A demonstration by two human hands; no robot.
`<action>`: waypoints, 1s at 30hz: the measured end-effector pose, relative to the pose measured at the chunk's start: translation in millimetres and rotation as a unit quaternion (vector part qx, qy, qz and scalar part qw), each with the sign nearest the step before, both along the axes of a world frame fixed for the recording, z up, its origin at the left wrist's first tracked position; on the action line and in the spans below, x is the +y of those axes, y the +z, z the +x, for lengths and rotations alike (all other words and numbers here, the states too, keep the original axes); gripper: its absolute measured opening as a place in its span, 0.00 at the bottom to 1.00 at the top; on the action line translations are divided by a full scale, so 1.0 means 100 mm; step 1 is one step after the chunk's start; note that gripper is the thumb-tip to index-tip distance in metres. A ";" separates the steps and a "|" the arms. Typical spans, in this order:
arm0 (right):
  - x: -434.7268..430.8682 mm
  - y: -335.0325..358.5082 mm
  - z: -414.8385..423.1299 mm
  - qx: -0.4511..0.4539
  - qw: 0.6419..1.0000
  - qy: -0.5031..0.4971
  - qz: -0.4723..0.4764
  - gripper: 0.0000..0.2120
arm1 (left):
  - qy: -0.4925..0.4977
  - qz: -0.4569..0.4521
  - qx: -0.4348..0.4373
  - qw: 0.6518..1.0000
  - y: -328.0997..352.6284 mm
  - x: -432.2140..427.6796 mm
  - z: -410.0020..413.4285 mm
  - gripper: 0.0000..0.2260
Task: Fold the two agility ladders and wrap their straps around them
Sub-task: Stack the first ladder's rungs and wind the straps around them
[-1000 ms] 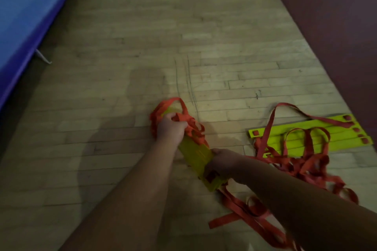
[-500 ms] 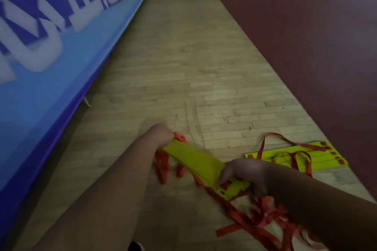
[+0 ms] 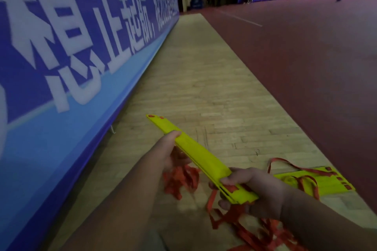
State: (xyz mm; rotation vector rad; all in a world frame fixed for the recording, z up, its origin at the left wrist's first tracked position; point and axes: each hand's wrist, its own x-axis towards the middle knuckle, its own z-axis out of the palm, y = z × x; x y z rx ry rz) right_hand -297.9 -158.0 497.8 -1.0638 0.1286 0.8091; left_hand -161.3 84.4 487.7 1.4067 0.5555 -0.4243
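Dim hall: blue banner wall, wood floor, maroon court.

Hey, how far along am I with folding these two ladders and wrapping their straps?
Folding looks done: one rung stack is in your left hand and right hand, and the second stack lies flat on the wooden floor. In hand: that stack, its orange straps dangling loose underneath. Left: wrapping both sets; the second stack's straps sprawl over it unwrapped.
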 end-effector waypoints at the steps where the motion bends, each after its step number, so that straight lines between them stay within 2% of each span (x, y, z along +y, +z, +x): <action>1: 0.02 0.01 -0.08 -0.005 1.000 0.009 0.017 0.16 | 0.006 -0.029 -0.002 1.000 0.05 -0.02 -0.03 0.23; 4: 0.01 -0.09 -0.20 -0.014 0.999 0.038 0.022 0.17 | 0.006 -0.065 -0.019 0.998 0.13 -0.12 -0.14 0.24; 7: 0.00 -0.14 -0.25 -0.015 0.997 0.058 -0.052 0.23 | 0.011 -0.068 -0.043 0.997 0.12 -0.25 -0.23 0.21; 9: 0.01 -0.16 -0.25 -0.057 0.988 0.049 -0.135 0.24 | 0.015 -0.052 -0.063 0.997 0.10 -0.33 -0.30 0.18; 11: 0.05 -0.13 -0.27 -0.141 0.952 0.037 -0.268 0.21 | 0.019 -0.025 -0.091 0.995 0.04 -0.43 -0.34 0.14; 13: 0.08 -0.08 -0.27 -0.191 0.917 0.031 -0.350 0.25 | 0.013 0.023 -0.117 0.993 -0.02 -0.52 -0.37 0.13; 15: 0.11 -0.07 -0.25 -0.215 0.893 0.054 -0.391 0.34 | 0.007 0.062 -0.130 0.990 -0.09 -0.60 -0.37 0.15; 17: 0.14 -0.17 -0.21 -0.247 0.861 0.071 -0.439 0.38 | -0.002 0.082 -0.132 0.988 -0.12 -0.65 -0.37 0.23; 19: 0.15 -0.29 -0.15 -0.270 0.838 0.056 -0.471 0.33 | -0.016 0.095 -0.121 0.988 -0.18 -0.67 -0.34 0.38; 21: 0.16 -0.37 -0.08 -0.280 0.825 0.045 -0.488 0.25 | -0.040 0.113 -0.109 0.987 -0.20 -0.70 -0.32 0.53; 22: 0.15 -0.41 -0.05 -0.280 0.821 0.040 -0.497 0.20 | -0.051 0.112 -0.107 0.987 -0.20 -0.70 -0.31 0.54; 24: 0.14 -0.46 0.02 -0.274 0.822 0.023 -0.499 0.13 | -0.047 0.097 -0.108 0.988 -0.19 -0.69 -0.27 0.46; 26: 0.10 -0.49 0.08 -0.274 0.831 0.005 -0.484 0.10 | -0.034 0.071 -0.117 0.990 -0.19 -0.67 -0.21 0.43; 29: 0.02 -0.48 0.17 -0.238 0.867 -0.025 -0.438 0.05 | -0.013 0.036 -0.114 0.993 -0.13 -0.60 -0.19 0.46; 30: -0.02 -0.49 0.20 -0.217 0.883 -0.032 -0.415 0.04 | -0.007 0.015 -0.117 0.993 -0.14 -0.58 -0.18 0.42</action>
